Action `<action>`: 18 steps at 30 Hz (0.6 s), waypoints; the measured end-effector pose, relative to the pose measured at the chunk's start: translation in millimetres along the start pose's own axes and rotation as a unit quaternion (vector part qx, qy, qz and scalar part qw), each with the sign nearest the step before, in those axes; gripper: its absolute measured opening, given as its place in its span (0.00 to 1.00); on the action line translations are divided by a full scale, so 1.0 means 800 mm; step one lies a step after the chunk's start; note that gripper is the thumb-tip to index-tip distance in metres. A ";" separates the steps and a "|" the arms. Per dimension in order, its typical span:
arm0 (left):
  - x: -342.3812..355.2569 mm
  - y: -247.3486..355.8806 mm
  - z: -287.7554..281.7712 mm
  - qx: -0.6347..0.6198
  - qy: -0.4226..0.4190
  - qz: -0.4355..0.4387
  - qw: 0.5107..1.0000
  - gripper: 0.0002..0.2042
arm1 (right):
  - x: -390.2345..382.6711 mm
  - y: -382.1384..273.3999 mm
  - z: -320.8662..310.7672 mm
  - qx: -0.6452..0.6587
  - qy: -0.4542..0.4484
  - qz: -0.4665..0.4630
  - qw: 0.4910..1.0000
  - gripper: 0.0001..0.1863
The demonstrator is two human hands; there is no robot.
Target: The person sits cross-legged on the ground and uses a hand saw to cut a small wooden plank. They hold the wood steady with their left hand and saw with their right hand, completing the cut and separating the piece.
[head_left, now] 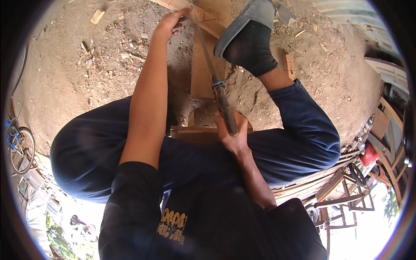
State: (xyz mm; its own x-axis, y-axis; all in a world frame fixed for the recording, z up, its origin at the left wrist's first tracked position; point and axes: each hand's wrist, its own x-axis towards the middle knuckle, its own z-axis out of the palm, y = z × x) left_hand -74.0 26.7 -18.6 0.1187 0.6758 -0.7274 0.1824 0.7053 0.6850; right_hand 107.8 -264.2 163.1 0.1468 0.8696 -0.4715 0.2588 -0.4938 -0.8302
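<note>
My right hand (234, 128) is wrapped round the dark, worn handle of a long-bladed hand tool (224, 106), with a blue binding where the blade starts. The narrow blade points away from me, seen almost edge-on; whether it has teeth does not show. Its far end crosses a pale strip of wood (210, 24) at the top edge. My left arm is stretched out, and my left hand (171, 26) grips that strip left of the blade, fingers curled and partly hidden. A grey slipper (247, 21) on my foot is beside the strip. A flat board (203, 84) lies below the blade.
Wood chips (97, 16) litter the dirt ground. A small notched wood block (289, 65) lies right of my foot. Across my lap's front is a wooden plank (195, 134). A bicycle (21, 145) stands far left; wooden frames (346, 203) and a red bag (369, 155) are at the right.
</note>
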 end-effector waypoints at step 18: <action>0.007 -0.014 0.005 -0.092 0.036 0.023 0.995 0.29 | 0.000 0.009 -0.006 0.011 -0.007 -0.004 1.000 0.07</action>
State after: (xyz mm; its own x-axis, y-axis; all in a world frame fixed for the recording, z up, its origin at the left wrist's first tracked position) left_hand -71.6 22.2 -30.4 0.0523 0.7173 -0.6948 -0.0038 0.6959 0.7181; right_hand 114.1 -268.1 158.8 0.1323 0.8731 -0.4692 0.2379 -0.4875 -0.8401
